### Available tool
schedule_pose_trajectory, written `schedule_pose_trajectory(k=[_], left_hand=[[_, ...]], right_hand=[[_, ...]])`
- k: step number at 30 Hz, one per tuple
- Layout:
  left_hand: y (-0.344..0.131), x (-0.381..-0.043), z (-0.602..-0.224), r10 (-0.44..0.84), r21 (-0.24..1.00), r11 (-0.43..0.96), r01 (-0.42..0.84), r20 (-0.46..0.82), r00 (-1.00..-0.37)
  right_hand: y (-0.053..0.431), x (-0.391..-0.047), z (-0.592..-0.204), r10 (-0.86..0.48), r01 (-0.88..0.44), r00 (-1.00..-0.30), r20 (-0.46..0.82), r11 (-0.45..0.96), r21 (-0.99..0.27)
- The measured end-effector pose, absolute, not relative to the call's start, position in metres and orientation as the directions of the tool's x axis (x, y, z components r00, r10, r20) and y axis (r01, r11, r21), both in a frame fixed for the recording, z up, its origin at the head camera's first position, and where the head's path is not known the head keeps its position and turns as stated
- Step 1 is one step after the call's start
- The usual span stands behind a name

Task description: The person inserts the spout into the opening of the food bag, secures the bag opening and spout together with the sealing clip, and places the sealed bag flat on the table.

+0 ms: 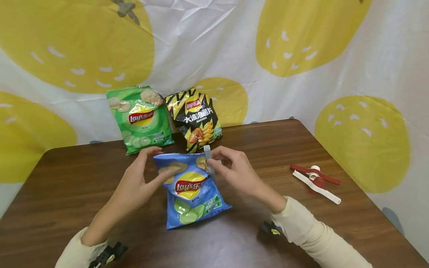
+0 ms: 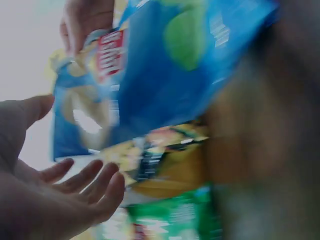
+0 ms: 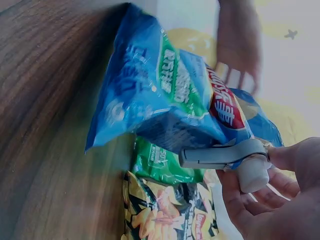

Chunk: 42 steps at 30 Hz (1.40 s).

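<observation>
A blue Lay's chip bag [image 1: 192, 201] stands upright over the table, its top edge uppermost. At its upper right side, my right hand [image 1: 239, 171] holds a grey bag clip [image 1: 208, 158] between thumb and fingers. The right wrist view shows that the clip [image 3: 225, 154] has a round white knob [image 3: 253, 174] and lies against the bag's edge. My left hand [image 1: 135, 182] is around the bag's upper left corner, thumb in front. In the left wrist view its fingers [image 2: 107, 187] are spread, with a gap to the bag, which is blurred there.
Behind, a green Lay's bag [image 1: 142, 128] and a black-and-yellow Lay's bag [image 1: 194, 121] lean against the patterned cloth [image 1: 214, 44]. On the right of the brown wooden table [image 1: 268, 149] lie a red clip [image 1: 330, 180] and a white clip [image 1: 318, 189].
</observation>
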<state>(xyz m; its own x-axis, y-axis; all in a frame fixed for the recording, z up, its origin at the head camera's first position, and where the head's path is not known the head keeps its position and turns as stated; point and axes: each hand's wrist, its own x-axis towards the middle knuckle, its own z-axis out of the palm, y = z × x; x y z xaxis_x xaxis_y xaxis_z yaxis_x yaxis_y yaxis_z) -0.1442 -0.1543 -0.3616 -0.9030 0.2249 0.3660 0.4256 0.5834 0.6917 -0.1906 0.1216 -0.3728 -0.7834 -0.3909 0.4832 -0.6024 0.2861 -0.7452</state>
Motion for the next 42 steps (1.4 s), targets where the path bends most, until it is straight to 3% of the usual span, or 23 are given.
schedule_pose_trajectory(k=[4, 7, 11, 14, 19, 23, 26, 33, 42], left_hand=[[-0.162, -0.147, -0.389, 0.272, 0.803, 0.526, 0.278, 0.151, -0.950], [-0.158, -0.151, -0.404, 0.325, 0.849, 0.464, 0.252, 0.102, -0.940], [-0.150, -0.155, -0.411, 0.326, 0.857, 0.431, 0.282, 0.143, -0.934], [-0.146, -0.155, -0.410, 0.305, 0.806, 0.488, 0.336, 0.204, -0.930], [-0.142, -0.155, -0.406, 0.283, 0.727, 0.562, 0.393, 0.278, -0.918], [-0.138, -0.156, -0.406, 0.271, 0.736, 0.558, 0.383, 0.274, -0.923], [-0.134, -0.157, -0.409, 0.267, 0.791, 0.501, 0.352, 0.246, -0.932], [-0.119, -0.163, -0.408, 0.284, 0.923, 0.298, 0.242, 0.156, -0.946], [-0.089, -0.190, -0.409, 0.308, 0.958, 0.219, 0.187, 0.114, -0.944]], right_hand=[[0.125, -0.192, -0.375, -0.367, -0.559, -0.815, 0.449, 0.292, -0.776], [0.127, -0.191, -0.380, -0.358, -0.521, -0.836, 0.416, 0.279, -0.806], [0.135, -0.191, -0.389, -0.374, -0.530, -0.829, 0.417, 0.283, -0.799], [0.144, -0.188, -0.395, -0.393, -0.524, -0.833, 0.389, 0.336, -0.783], [0.158, -0.176, -0.406, -0.437, -0.341, -0.887, 0.147, 0.406, -0.848], [0.163, -0.170, -0.419, -0.527, -0.263, -0.850, 0.016, 0.398, -0.879], [0.163, -0.168, -0.426, -0.549, -0.277, -0.835, 0.035, 0.365, -0.889], [0.170, -0.167, -0.429, -0.429, -0.288, -0.894, 0.132, 0.322, -0.902], [0.192, -0.181, -0.420, -0.301, -0.258, -0.941, 0.153, 0.352, -0.900]])
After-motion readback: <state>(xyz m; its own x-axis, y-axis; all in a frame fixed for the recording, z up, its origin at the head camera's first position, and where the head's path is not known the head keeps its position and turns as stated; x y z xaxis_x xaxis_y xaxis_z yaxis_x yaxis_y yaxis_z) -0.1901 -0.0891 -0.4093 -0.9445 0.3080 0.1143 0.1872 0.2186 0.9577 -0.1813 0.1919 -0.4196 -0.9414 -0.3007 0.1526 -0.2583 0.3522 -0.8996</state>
